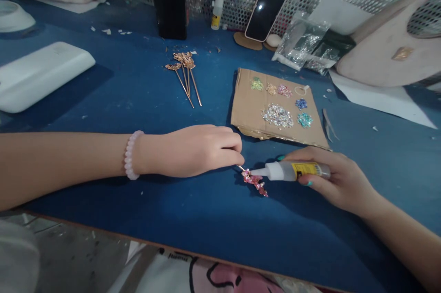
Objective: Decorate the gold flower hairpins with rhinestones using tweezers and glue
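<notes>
My left hand [206, 148], with a beaded bracelet [130, 154] at the wrist, pinches the thin metal stem of a hairpin [255, 182]. Pink, shiny decoration covers the hairpin's head. A glue bottle [303, 171] with a yellow label lies sideways in my right hand [334, 180]. Its white nozzle points left, with the tip at the hairpin's decorated head; whether they touch I cannot tell. Behind my hands, a cardboard piece [248, 95] carries small piles of coloured rhinestones [278, 115]. Several undecorated gold-coloured hairpins [186, 68] rest on the blue table.
A phone [271, 1] leans against the perforated back panel, beside a second glue bottle [217, 10] and a black box [168, 1]. Tweezers [330, 125] lie right of the cardboard. A white case [44, 75] sits at left, plastic bags [303, 42] at back right.
</notes>
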`<state>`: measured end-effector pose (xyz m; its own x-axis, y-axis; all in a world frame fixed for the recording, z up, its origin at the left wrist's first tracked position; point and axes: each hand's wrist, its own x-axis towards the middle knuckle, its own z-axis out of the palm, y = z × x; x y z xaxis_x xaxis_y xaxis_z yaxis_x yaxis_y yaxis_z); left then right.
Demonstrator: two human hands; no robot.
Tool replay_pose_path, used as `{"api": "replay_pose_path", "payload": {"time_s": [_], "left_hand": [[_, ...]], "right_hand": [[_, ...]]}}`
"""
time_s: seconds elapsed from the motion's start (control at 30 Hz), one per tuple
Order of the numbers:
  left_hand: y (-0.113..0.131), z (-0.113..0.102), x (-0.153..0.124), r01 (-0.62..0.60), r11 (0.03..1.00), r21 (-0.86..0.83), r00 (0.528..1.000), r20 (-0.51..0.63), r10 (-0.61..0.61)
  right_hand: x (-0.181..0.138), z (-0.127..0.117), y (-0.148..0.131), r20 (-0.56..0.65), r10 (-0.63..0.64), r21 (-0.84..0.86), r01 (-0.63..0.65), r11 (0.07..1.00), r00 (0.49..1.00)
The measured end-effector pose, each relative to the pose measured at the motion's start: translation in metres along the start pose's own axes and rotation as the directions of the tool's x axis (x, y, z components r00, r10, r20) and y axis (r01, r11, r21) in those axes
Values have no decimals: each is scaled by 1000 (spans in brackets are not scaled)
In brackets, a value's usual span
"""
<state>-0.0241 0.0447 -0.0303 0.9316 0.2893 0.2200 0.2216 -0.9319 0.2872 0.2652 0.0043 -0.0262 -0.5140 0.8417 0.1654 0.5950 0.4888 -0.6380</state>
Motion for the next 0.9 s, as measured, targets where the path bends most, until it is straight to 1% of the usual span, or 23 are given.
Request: {"api": "replay_pose_path", "payload": {"time_s": [0.1,0.2,0.37,0.47,0.57,0.77,0.9], "left_hand": [[0,0,0,-10,1000,10,1000,3,10],[0,0,0,-13,1000,9,1000,-1,13],[0,1,-1,14,1000,-12,1000,11,-14],[-1,1,-1,6,1000,-13,1000,10,-6],[-1,0,-1,-5,1000,-9,1000,3,5],[0,-1,0,-20,1000,-4,1000,-17,20],[0,0,0,-30,1000,4,999,-40,30]], "right_hand": [[0,0,-2,-2,34,12,-34,999,999],[0,2,-6,-34,77,17,-77,997,996],[-1,3,-8,-46,73,17,-73,997,996],[-1,3,-8,-46,71,15,-71,997,996],[-1,3,-5,-39,50,11,-49,999,998],[2,-2,4,8,-68,25,68,997,998],[6,-5,3,-17,-71,59,72,996,997]]}}
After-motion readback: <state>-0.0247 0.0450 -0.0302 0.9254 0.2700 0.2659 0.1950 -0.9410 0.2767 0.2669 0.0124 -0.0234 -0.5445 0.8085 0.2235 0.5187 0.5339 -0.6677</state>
